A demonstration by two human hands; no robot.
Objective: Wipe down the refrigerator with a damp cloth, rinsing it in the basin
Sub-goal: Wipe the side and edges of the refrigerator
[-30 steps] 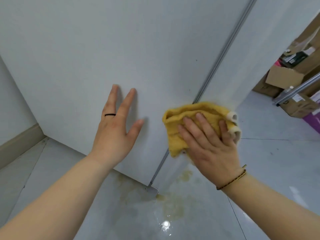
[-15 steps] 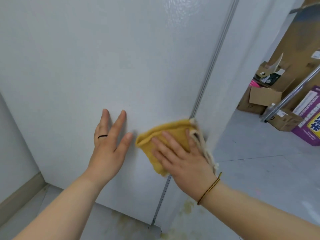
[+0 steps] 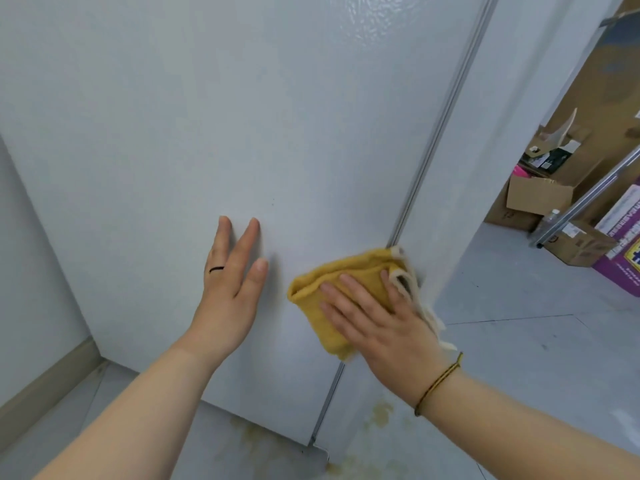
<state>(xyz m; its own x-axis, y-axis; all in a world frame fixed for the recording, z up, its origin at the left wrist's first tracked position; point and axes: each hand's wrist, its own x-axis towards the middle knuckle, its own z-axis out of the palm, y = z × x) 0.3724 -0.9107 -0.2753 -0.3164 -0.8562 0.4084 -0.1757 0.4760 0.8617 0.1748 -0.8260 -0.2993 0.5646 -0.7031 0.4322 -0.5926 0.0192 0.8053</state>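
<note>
Low on the white refrigerator (image 3: 242, 133), the folded yellow cloth (image 3: 311, 289) lies flat against the panel, right at the grey metal strip (image 3: 443, 123) that runs down the corner. The right hand (image 3: 384, 327) covers the cloth's lower right part, palm down and fingers (image 3: 341, 289) straight and slightly spread, pressing it to the surface rather than gripping it. The cloth's upper and left edges show beyond the fingertips, and its pale fringe (image 3: 427, 310) hangs out past the little-finger side, over the corner. A thin cord bracelet (image 3: 438, 384) circles that wrist.

The left hand (image 3: 232, 289) rests flat on the same panel, just beside the cloth on its left and apart from it. Its fingers are straight, it holds nothing, and a dark ring (image 3: 216, 269) sits on one finger. The two hands are near each other but not touching.

Below the corner the pale floor (image 3: 519, 358) shows yellowish stains (image 3: 381, 410). Off to the right stand cardboard boxes (image 3: 536, 195), a purple box (image 3: 623, 251) and a slanted metal bar (image 3: 588, 199).
</note>
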